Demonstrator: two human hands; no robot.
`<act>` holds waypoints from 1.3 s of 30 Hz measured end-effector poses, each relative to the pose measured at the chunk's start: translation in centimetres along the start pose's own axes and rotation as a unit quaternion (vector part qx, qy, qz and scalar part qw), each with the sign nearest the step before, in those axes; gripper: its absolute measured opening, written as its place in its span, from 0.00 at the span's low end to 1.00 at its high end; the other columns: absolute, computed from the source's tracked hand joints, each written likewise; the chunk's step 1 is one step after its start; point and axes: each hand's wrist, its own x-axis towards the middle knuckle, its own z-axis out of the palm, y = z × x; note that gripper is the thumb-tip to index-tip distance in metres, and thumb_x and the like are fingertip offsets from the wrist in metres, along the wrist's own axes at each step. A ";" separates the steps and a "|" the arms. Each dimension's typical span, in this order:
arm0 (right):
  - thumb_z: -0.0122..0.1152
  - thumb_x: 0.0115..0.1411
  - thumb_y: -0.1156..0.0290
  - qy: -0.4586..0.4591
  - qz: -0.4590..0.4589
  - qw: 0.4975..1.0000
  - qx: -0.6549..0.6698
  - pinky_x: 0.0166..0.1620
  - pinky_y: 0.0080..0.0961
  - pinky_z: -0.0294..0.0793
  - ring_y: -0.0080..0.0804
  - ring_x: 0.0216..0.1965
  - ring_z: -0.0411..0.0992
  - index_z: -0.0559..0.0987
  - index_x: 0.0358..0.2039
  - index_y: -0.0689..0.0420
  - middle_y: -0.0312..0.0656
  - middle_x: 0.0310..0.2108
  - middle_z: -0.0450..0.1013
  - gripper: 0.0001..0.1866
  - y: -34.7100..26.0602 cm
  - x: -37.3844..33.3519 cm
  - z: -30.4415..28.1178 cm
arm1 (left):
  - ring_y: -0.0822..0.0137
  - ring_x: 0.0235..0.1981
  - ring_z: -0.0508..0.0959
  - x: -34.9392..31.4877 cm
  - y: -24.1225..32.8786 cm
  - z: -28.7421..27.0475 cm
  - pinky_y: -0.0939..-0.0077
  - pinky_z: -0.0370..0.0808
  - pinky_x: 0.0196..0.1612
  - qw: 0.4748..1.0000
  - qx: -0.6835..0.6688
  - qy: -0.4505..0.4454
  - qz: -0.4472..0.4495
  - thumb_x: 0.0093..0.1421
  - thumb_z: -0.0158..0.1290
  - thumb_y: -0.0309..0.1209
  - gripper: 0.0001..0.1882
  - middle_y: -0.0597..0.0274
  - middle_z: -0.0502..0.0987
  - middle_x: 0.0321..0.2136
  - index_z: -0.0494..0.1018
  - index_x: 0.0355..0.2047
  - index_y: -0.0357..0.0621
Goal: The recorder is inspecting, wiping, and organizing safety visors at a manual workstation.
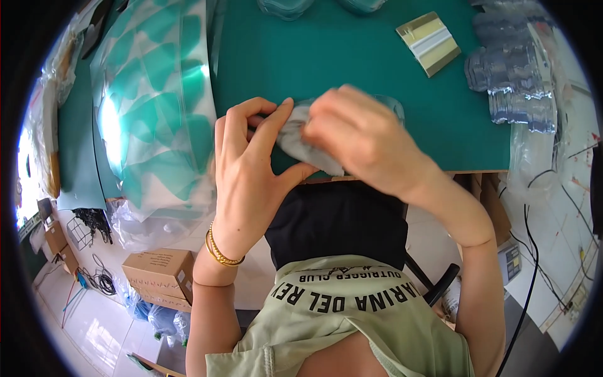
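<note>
Head view: left hand point(245, 151) spread at 9 o'clock of grey cloth point(303, 149), probably steadying it over the counter point(455, 141), while blurred right hand point(361, 135) at 3 o'clock pinches it.

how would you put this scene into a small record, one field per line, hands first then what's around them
left hand: thumb and index finger spread, tips at the edge of a pale grey cloth
right hand: blurred, fingers curled at the cloth; exact grip unclear
beyond right hand: clear plastic piece, mostly hidden
work surface: dark green table
table, left: translucent patterned sheet
table, far right: stacked clear plastic pieces
table, upper right: cream rectangular item with a pale strip
floor, left: cardboard box
</note>
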 end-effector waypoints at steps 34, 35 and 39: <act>0.67 0.54 0.83 0.164 0.182 0.957 -0.154 0.31 0.27 0.73 0.35 0.30 0.73 0.78 0.31 0.61 0.42 0.31 0.73 0.06 1.3 -11.0 -7.7 | 0.50 0.52 0.70 -2.6 4.8 -0.4 0.60 0.70 0.54 0.985 0.139 0.061 0.080 0.49 0.63 0.22 0.31 0.49 0.67 0.55 0.71 0.56 0.37; 0.66 0.56 0.82 0.205 0.199 0.942 -0.178 0.31 0.27 0.73 0.36 0.30 0.73 0.78 0.32 0.61 0.43 0.32 0.74 0.05 1.7 -11.2 -8.6 | 0.51 0.49 0.72 -3.9 4.9 -0.2 0.62 0.72 0.52 0.985 0.095 0.069 0.125 0.49 0.62 0.21 0.26 0.50 0.70 0.52 0.75 0.51 0.38; 0.64 0.59 0.79 0.216 0.216 0.924 -0.230 0.35 0.27 0.73 0.37 0.33 0.73 0.78 0.34 0.62 0.44 0.33 0.74 0.04 4.5 -12.5 -11.3 | 0.57 0.39 0.78 -9.6 -1.6 3.4 0.68 0.75 0.43 0.990 -0.127 -0.047 -0.029 0.49 0.58 0.18 0.10 0.51 0.77 0.40 0.79 0.34 0.40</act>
